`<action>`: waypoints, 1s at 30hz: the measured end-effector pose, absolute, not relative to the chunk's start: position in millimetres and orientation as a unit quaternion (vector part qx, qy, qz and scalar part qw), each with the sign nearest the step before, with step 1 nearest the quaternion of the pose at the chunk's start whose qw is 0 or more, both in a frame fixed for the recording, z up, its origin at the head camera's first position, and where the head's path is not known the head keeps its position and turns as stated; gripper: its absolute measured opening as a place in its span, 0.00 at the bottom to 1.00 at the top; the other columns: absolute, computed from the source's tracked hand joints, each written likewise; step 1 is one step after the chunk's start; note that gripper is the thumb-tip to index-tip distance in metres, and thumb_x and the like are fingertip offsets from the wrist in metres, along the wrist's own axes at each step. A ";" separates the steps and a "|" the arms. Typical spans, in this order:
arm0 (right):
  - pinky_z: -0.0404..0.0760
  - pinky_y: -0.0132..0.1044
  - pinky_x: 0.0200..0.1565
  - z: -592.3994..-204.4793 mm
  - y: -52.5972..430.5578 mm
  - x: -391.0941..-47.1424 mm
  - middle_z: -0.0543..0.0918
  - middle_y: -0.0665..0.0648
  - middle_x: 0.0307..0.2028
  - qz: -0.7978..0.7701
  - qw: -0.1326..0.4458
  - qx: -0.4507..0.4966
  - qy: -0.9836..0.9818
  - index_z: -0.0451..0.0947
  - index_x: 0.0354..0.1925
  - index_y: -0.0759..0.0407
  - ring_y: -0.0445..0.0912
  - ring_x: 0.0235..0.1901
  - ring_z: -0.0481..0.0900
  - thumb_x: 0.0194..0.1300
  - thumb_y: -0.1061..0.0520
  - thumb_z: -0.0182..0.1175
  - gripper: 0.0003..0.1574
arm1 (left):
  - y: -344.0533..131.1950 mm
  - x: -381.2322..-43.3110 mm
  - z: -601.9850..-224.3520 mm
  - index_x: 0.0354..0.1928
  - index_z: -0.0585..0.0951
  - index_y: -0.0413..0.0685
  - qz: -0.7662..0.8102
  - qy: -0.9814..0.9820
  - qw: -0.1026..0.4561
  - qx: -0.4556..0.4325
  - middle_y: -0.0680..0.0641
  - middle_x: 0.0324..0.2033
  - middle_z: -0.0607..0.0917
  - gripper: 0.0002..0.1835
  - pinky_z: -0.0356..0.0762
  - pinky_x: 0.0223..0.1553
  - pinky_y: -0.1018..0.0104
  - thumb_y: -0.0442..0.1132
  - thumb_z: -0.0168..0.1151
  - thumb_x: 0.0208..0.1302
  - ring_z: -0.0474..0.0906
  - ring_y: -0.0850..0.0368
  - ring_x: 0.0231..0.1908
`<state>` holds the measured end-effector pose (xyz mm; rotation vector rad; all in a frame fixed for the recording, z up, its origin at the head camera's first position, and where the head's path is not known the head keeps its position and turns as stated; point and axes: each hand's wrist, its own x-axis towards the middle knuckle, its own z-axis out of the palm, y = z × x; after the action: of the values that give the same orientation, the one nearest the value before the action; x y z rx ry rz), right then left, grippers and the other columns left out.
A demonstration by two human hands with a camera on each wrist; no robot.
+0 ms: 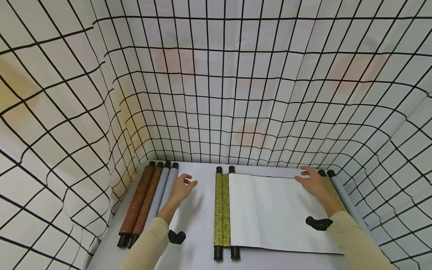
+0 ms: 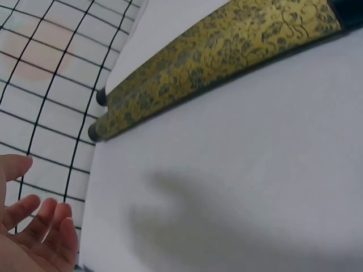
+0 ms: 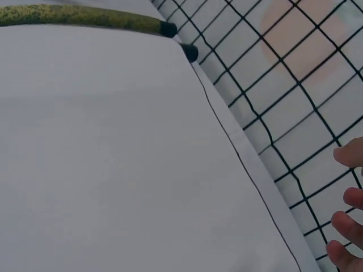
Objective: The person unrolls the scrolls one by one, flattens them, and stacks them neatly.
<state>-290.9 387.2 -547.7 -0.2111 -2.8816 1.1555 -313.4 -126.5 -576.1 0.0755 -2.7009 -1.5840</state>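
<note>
A hanging scroll with yellow-green floral backing (image 1: 218, 210) and black rod ends lies partly unrolled on the table. Its white sheet (image 1: 266, 213) spreads to the right. My left hand (image 1: 182, 187) hovers left of the scroll, fingers loosely bent and nothing in them. In the left wrist view the fingers (image 2: 67, 226) are apart from the thumb, and the patterned backing (image 2: 227, 51) shows beyond. Over the sheet's far right part is my right hand (image 1: 311, 182), also holding nothing. The right wrist view shows its fingertips (image 3: 343, 226) spread, away from the sheet (image 3: 125, 141).
Two brown patterned rolled scrolls (image 1: 138, 202) and two pale grey-blue ones (image 1: 163, 187) lie at the left. At the right are another yellow-green roll (image 1: 334, 193) and a grey roll (image 1: 345, 197), partly behind my right arm. Black wire mesh (image 1: 219, 86) surrounds the table's back and sides.
</note>
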 end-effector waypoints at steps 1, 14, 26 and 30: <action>0.79 0.59 0.50 -545.0 381.1 -292.0 0.71 0.75 0.64 0.375 0.008 -0.067 -0.924 0.59 0.75 0.69 0.71 0.61 0.73 0.76 0.45 0.60 0.44 | -131.1 -312.2 -574.9 0.55 0.80 0.36 -0.505 -0.863 0.006 0.029 0.44 0.37 0.81 0.19 0.74 0.33 0.60 0.41 0.69 0.68 0.76 0.50 0.35; 0.77 0.61 0.54 -529.0 302.4 -311.4 0.74 0.69 0.64 0.412 -0.028 0.008 -0.911 0.62 0.76 0.61 0.68 0.62 0.73 0.76 0.46 0.61 0.40 | -186.0 -302.5 -563.1 0.59 0.78 0.35 -0.472 -0.879 0.022 0.065 0.41 0.42 0.82 0.21 0.76 0.34 0.58 0.42 0.66 0.71 0.79 0.45 0.38; 0.78 0.57 0.55 -526.6 229.5 -320.0 0.79 0.64 0.62 0.469 -0.054 0.057 -0.880 0.67 0.74 0.55 0.62 0.59 0.78 0.76 0.49 0.63 0.35 | -237.0 -296.2 -567.2 0.60 0.77 0.33 -0.445 -0.891 0.057 0.075 0.35 0.48 0.81 0.20 0.75 0.47 0.45 0.39 0.62 0.72 0.77 0.39 0.49; 0.79 0.54 0.55 -528.4 198.9 -325.5 0.79 0.61 0.61 0.487 -0.065 0.060 -0.869 0.67 0.74 0.55 0.59 0.58 0.79 0.76 0.49 0.62 0.34 | -249.9 -291.2 -569.9 0.60 0.76 0.32 -0.440 -0.894 0.036 0.076 0.36 0.49 0.80 0.21 0.74 0.46 0.46 0.39 0.61 0.73 0.76 0.40 0.48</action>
<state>-325.5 198.9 -528.4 0.1976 -2.8485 1.5957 -291.2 -249.9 -569.9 0.2331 -2.7464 -1.3525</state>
